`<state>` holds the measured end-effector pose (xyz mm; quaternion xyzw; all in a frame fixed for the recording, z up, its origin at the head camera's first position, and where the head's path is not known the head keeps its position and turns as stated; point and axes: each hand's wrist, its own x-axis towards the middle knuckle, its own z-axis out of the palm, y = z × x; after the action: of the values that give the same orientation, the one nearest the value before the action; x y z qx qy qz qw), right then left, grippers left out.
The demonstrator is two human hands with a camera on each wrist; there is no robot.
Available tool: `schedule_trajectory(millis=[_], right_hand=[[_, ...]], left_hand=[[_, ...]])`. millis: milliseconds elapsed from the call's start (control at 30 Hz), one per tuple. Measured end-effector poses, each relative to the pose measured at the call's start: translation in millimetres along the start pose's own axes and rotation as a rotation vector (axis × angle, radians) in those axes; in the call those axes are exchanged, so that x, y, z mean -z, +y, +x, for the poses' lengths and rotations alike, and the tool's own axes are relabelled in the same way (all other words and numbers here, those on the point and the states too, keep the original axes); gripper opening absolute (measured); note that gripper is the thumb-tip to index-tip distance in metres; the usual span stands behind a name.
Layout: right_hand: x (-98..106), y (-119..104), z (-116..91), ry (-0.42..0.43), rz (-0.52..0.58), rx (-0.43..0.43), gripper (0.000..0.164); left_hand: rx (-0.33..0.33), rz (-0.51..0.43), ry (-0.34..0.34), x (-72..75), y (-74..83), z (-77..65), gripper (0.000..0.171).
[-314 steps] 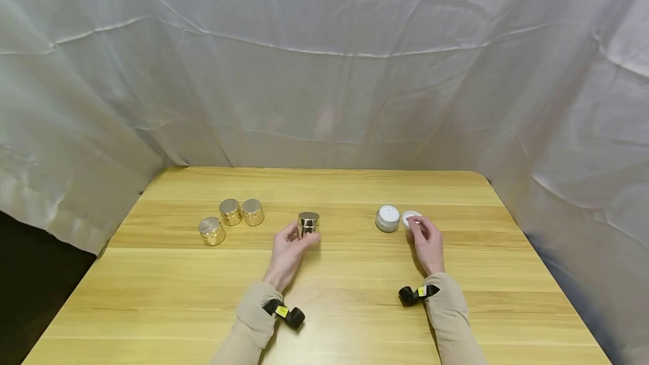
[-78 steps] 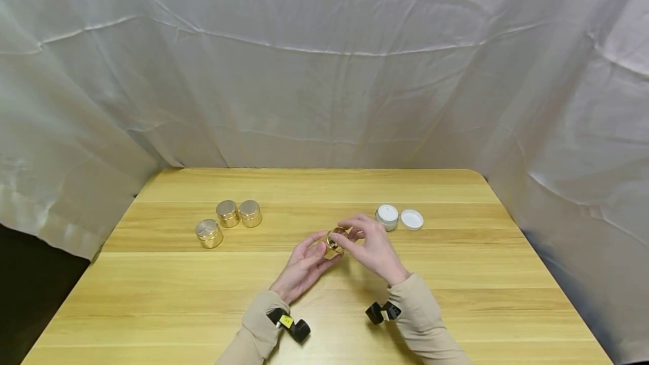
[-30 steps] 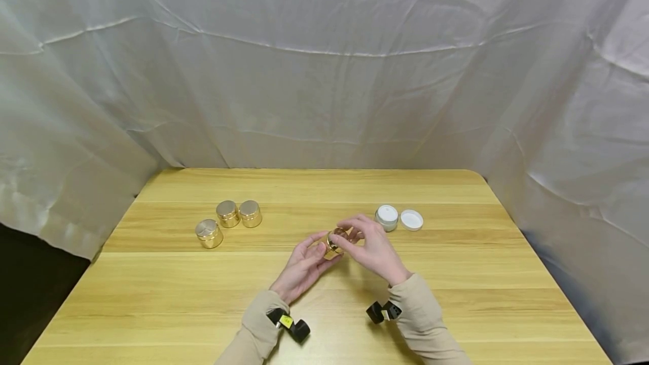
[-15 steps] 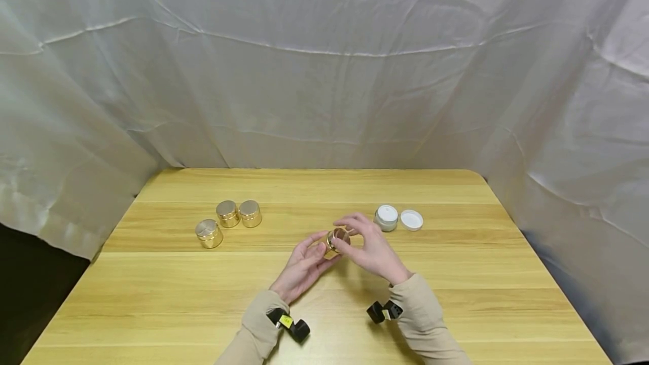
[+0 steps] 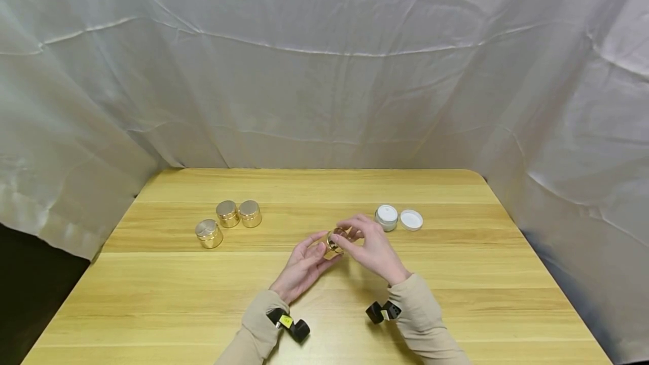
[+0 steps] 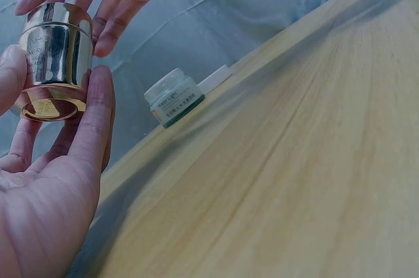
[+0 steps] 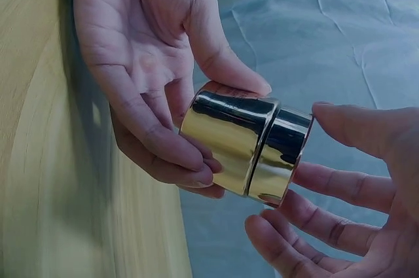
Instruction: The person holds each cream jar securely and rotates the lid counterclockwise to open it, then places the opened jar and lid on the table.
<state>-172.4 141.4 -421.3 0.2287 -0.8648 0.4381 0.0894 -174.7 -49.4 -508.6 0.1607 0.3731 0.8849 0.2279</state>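
A shiny gold cosmetic jar [image 5: 332, 251] is held up off the table, tilted, between both hands. My left hand [image 5: 298, 274] grips its body, thumb on one side and fingers on the other, as the right wrist view also shows with the jar body [image 7: 226, 137]. With its thumb and fingertips at the rim, my right hand [image 5: 374, 251] pinches the gold lid [image 7: 283, 154]. The lid sits on the jar, a thin seam showing between them. Printed lettering on the jar [image 6: 57, 55] appears in the left wrist view.
Three more gold jars [image 5: 209, 234] stand at the left of the wooden table [image 5: 324, 196]. Beyond my right hand are a small pale jar [image 5: 387, 217] with a white top and, beside it, a white round lid [image 5: 412, 219]. A grey curtain [image 5: 324, 72] hangs behind.
Since the oldest frame, my left hand has brought the gold jar rightward and nearer; my right hand has left the white lid for the gold one. Its fingers spread half a second ago, then closed again.
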Motion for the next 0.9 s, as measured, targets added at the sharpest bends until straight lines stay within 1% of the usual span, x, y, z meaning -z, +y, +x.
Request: schedule_trajectory(millis=[67, 167, 300, 400, 533, 667, 767, 900], right_hand=[[0.6, -0.5, -0.4, -0.014, 0.002, 0.011, 0.028], [1.4, -0.4, -0.9, -0.042, -0.017, 0.054, 0.027], [2.0, 0.2, -1.4, -0.07, -0.03, 0.1, 0.03], [1.2, 0.6, -1.2, -0.063, -0.021, 0.087, 0.032], [0.7, 0.5, -0.6, -0.034, -0.016, 0.037, 0.034], [1.0, 0.0, -0.2, -0.019, -0.019, 0.014, 0.035], [0.9, -0.2, -0.3, -0.025, -0.028, 0.027, 0.033], [1.3, -1.1, -0.9, -0.052, -0.046, 0.073, 0.031]], left_hand=[[0.005, 0.002, -0.001, 0.1, 0.0, -0.2, 0.026], [0.011, 0.006, -0.004, 0.1, 0.1, -0.3, 0.027], [0.009, 0.011, -0.005, -0.1, 0.4, -0.1, 0.025], [0.004, 0.009, -0.009, -0.5, 0.4, -0.1, 0.025], [0.004, 0.004, -0.006, -0.8, 0.5, -0.2, 0.026], [0.0, 0.003, -0.004, -0.4, 0.1, -0.4, 0.026], [-0.001, 0.006, -0.013, -0.2, 0.3, -0.3, 0.027], [0.009, 0.009, -0.012, -0.5, 1.3, -0.3, 0.026]])
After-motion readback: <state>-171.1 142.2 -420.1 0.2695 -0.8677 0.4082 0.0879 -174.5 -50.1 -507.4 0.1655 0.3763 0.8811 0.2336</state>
